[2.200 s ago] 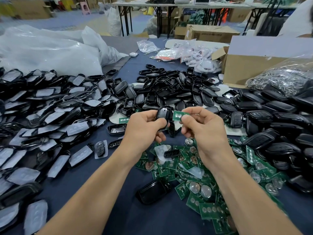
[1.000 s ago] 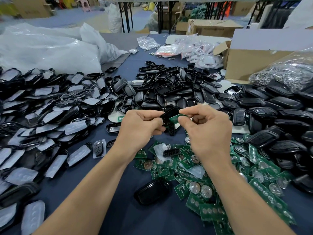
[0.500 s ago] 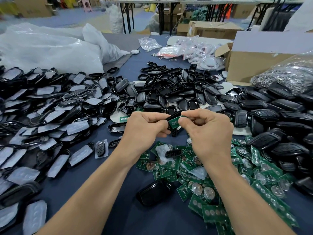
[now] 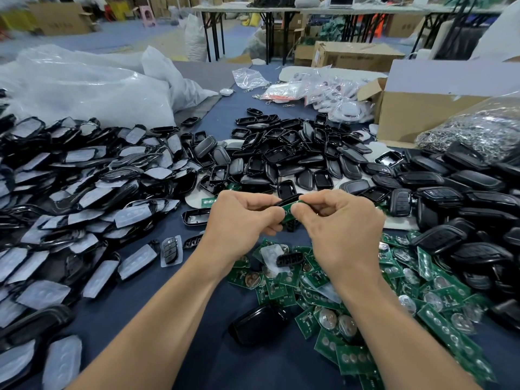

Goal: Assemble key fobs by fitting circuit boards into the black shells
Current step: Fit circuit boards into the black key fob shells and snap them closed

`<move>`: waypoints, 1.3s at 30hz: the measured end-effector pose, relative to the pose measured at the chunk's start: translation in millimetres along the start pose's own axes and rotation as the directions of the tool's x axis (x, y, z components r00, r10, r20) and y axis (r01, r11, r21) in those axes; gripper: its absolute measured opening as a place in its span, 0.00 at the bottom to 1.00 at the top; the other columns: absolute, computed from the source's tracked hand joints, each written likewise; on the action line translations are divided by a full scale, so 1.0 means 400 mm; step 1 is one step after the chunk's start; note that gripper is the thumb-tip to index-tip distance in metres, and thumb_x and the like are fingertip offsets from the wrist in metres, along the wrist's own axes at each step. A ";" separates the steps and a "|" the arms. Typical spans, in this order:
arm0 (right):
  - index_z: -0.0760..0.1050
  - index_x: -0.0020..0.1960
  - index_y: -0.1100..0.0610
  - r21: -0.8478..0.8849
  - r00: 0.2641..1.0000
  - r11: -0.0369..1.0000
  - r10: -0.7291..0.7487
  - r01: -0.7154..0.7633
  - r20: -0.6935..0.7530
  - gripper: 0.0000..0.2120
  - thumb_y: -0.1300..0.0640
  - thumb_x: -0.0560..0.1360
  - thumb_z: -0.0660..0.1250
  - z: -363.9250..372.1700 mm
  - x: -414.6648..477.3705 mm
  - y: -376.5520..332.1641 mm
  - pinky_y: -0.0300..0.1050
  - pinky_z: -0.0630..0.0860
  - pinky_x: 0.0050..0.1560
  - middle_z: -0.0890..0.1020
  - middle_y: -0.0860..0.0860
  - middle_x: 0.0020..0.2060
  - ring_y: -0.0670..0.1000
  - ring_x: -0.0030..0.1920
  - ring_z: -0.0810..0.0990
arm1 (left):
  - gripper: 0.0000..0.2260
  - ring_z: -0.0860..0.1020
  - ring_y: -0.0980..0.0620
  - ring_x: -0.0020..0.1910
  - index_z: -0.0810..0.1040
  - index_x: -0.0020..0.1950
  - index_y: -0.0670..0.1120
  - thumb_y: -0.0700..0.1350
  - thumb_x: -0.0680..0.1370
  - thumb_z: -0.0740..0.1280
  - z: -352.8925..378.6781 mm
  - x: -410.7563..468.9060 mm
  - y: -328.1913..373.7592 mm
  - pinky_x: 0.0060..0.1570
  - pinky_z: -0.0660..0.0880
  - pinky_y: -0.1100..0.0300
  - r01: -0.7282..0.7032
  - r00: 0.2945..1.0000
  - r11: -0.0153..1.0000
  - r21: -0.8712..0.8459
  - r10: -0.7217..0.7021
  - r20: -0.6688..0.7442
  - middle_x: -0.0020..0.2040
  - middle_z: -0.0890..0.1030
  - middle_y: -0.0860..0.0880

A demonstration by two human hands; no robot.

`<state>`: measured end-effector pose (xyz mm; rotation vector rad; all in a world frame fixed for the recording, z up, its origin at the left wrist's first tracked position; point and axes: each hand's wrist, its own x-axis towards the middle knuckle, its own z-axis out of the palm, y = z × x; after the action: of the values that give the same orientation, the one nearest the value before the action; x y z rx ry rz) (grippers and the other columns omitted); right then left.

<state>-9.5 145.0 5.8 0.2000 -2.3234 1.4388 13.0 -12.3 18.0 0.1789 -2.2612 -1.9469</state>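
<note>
- Bottom centre: a loose shell [image 4: 259, 323] lies on the blue table cover [image 4: 219, 364], touching the near edge of the board pile [image 4: 394, 305].
- Lower right: the board pile is made of green circuit boards, many with round silver cells.
- Centre: the left hand [image 4: 239, 220] has its fingers curled. Thumb and forefinger pinch the held shell [image 4: 287, 199] above the cover.
- Centre: the right hand [image 4: 343, 229] has its fingers curled. Thumb and forefinger pinch the held circuit board [image 4: 289, 211], which lies against the near side of the held shell. How far it is seated cannot be told.
- Left: a film-covered parts heap [image 4: 70, 192].
- Right: a closed fob heap [image 4: 464, 206].
- Upper centre: an open shell heap [image 4: 295, 156].
- Upper left: plastic bags [image 4: 84, 88].
- Upper right: a cardboard box [image 4: 416, 116].
</note>
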 end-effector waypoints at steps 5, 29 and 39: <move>0.87 0.43 0.49 -0.005 1.000 1.000 0.011 -0.011 0.008 0.05 0.55 0.69 0.82 -0.001 -0.001 -0.007 0.30 0.77 0.42 0.82 0.36 0.35 0.38 0.41 0.82 | 0.12 0.87 0.47 0.35 0.87 0.39 0.53 0.36 0.75 0.76 0.004 -0.002 -0.006 0.38 0.84 0.59 -0.001 1.000 1.000 0.010 0.001 -0.009 0.35 0.87 0.46; 0.84 0.42 0.44 0.280 0.960 0.944 0.102 -0.177 0.261 0.08 0.58 0.74 0.75 -0.007 0.007 -0.010 0.44 0.77 0.29 0.83 0.51 0.27 0.47 0.26 0.79 | 0.09 0.85 0.48 0.34 0.89 0.49 0.49 0.34 0.76 0.75 0.005 0.001 -0.011 0.37 0.83 0.57 -0.022 0.999 1.000 0.008 0.022 0.043 0.39 0.88 0.46; 0.85 0.39 0.48 0.255 0.954 0.947 0.123 -0.195 0.273 0.12 0.64 0.74 0.75 -0.005 0.016 -0.015 0.43 0.77 0.31 0.84 0.51 0.29 0.50 0.27 0.80 | 0.16 0.85 0.62 0.43 0.87 0.45 0.60 0.36 0.73 0.76 0.012 -0.001 -0.015 0.46 0.81 0.66 -0.204 0.977 0.956 0.212 0.213 -0.020 0.41 0.87 0.62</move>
<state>-12.9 144.6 13.9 0.2958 -2.3685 1.9264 12.3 -8.5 11.5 0.0037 -2.3469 -1.5865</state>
